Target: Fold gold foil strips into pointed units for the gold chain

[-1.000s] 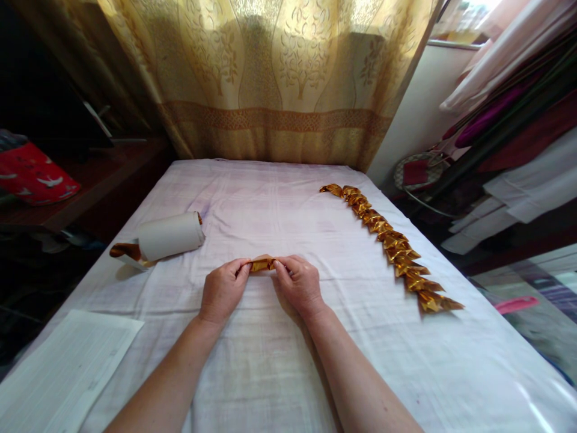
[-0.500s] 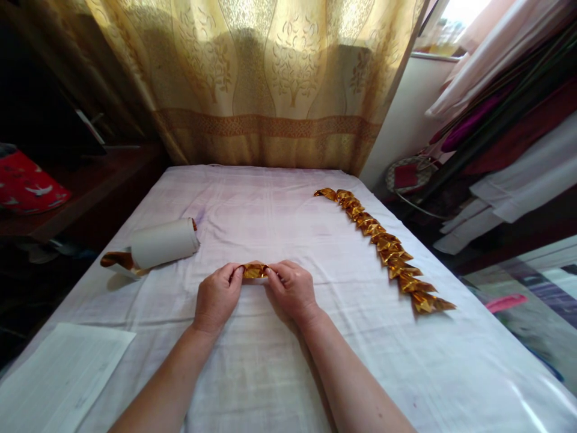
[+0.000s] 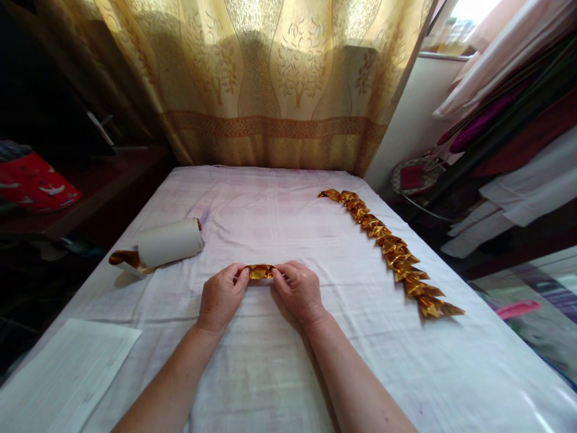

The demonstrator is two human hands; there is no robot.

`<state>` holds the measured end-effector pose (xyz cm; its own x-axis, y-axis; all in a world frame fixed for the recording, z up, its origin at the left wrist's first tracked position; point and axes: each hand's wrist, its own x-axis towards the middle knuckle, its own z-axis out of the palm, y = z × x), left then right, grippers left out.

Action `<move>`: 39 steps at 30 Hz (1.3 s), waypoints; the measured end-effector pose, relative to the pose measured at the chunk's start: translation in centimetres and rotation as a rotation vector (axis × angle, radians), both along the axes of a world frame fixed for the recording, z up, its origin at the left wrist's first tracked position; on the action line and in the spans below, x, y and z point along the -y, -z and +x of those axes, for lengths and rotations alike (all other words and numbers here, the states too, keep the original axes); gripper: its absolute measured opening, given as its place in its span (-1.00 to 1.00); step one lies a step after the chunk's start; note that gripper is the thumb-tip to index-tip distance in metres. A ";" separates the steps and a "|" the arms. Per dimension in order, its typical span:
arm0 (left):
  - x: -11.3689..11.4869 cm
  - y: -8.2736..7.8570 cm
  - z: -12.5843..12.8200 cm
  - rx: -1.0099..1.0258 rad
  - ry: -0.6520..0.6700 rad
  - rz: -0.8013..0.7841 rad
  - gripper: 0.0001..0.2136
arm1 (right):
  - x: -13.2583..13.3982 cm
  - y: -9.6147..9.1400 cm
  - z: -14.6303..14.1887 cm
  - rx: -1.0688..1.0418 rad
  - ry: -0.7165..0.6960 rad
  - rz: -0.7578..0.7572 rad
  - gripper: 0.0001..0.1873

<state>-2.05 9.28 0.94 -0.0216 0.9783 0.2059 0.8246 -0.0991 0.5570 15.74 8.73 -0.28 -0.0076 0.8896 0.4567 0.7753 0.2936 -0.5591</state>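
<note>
Between my two hands is a small folded piece of gold foil paper [image 3: 260, 272], shiny and creased, held just over the cloth-covered table [image 3: 270, 216]. My left hand [image 3: 224, 294] pinches its left end between thumb and fingers. At the right end, the thumb and fingers of my right hand [image 3: 298, 291] grip it the same way. Off to the right, several similar gold foil pieces [image 3: 387, 246] lie in a long overlapping row. A roll of white-backed gold paper [image 3: 171, 242] rests on its side to the left, its loose end curling out.
Sheets of white paper [image 3: 72, 373] lie at the near left. A red container [image 3: 38, 183] stands on a dark wooden surface beyond the left edge. Behind the table hangs a gold curtain [image 3: 270, 78]; clothes [image 3: 532, 168] hang along the right side.
The whole view has shifted slightly, so things sit a little further right. Both hands keep their pinch on the folded foil, with hardly any movement of their own.
</note>
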 end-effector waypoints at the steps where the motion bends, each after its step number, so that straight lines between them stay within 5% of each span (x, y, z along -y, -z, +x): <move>1: 0.0 -0.1 0.0 -0.003 0.003 0.005 -0.76 | 0.0 0.0 0.0 -0.005 0.003 0.006 -0.80; 25: 0.2 0.4 0.0 -0.125 0.121 0.049 -0.75 | 0.0 0.1 0.1 -0.014 -0.021 -0.013 -0.78; 39: 0.1 0.3 0.0 0.054 0.085 0.003 -0.68 | -0.1 -0.7 0.7 0.031 -0.030 -0.090 -0.74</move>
